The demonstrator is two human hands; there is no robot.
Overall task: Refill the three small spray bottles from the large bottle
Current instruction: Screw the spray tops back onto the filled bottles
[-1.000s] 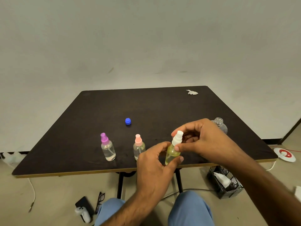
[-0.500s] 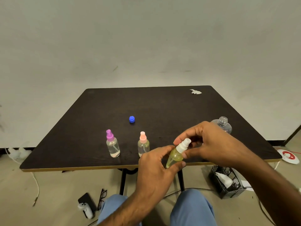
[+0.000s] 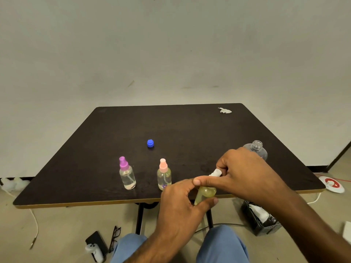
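**Both hands on the yellow spray bottle at the near edge**

The fingers (image 3: 206, 182) of the right hand (image 3: 245, 175) are curled round the white spray head (image 3: 215, 173) of a small yellow spray bottle (image 3: 205, 193), the index finger lying across its neck and the thumb tucked behind the cap. The left hand (image 3: 180, 207) grips the bottle's body from below, thumb on the near side and fingers wrapped over the far side. The bottle is tilted, its top leaning to the right, and it is held just above the near edge of the dark surface (image 3: 190, 126); whether its base touches the edge cannot be told.

To the left of the hands, two more small bottles stand upright on the surface: one with a pink spray head (image 3: 164, 174), just beside the left hand, and one with a purple spray head (image 3: 126, 173) further left. Both hold clear liquid.

Behind the right hand stands the large clear bottle (image 3: 256, 149), uncapped, mostly hidden by the hand. A blue cap (image 3: 150, 143) lies alone nearer the middle of the surface. A crumpled white scrap (image 3: 224, 110) lies at the far right corner.

On the floor are a black crate (image 3: 260, 223), a pair of glasses (image 3: 115, 238) and a white controller (image 3: 95, 252).
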